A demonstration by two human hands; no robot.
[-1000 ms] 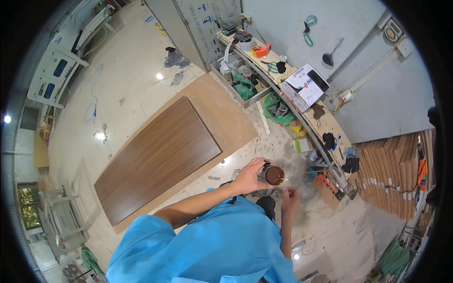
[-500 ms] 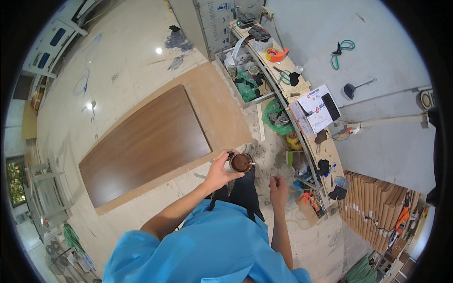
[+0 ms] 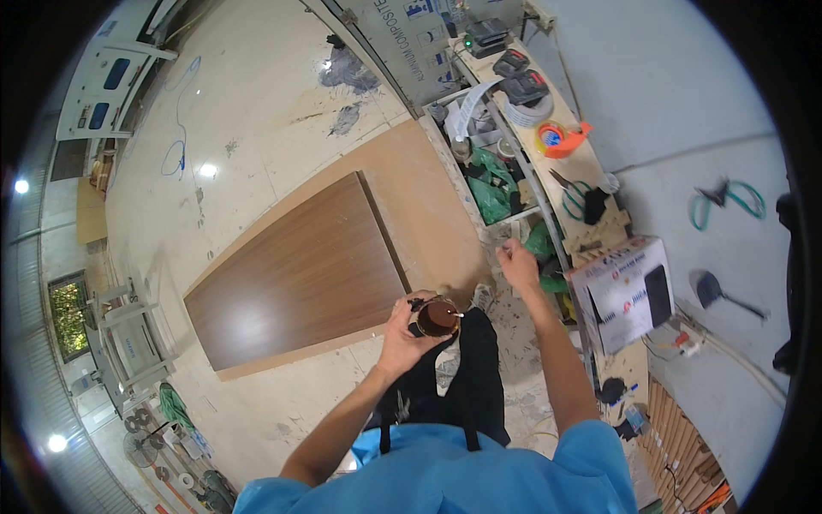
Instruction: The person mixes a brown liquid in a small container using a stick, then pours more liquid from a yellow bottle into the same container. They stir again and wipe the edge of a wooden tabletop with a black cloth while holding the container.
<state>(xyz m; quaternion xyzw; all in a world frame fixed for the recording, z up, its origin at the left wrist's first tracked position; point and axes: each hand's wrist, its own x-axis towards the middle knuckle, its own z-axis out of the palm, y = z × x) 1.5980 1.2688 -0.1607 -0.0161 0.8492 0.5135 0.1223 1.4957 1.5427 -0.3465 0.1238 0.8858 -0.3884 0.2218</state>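
Note:
A round cup of dark brown liquid (image 3: 439, 318) is in my left hand (image 3: 402, 338), whose fingers wrap around its side. A thin pale stick (image 3: 458, 314) pokes out over the cup's rim. My right hand (image 3: 519, 264) is raised in the air beside the shelf's near side, fingers loosely curled, with nothing seen in them. Left of the cup, a large brown wood-grain panel (image 3: 300, 274) with one curved edge lies on a tan board (image 3: 437, 201) on the floor.
The narrow workbench (image 3: 561, 94) along the right wall carries orange tape (image 3: 565, 140), scissors (image 3: 569, 184) and a white box (image 3: 623, 295) with a dark phone-like slab on top. Below, a compartment holds green plastic bags (image 3: 492, 184). Flat cardboard (image 3: 685, 437) leans at the lower right.
My right hand has moved forward, toward the bench's lower compartments. The view has shifted, with the bench now nearer. The cup stays in my left hand.

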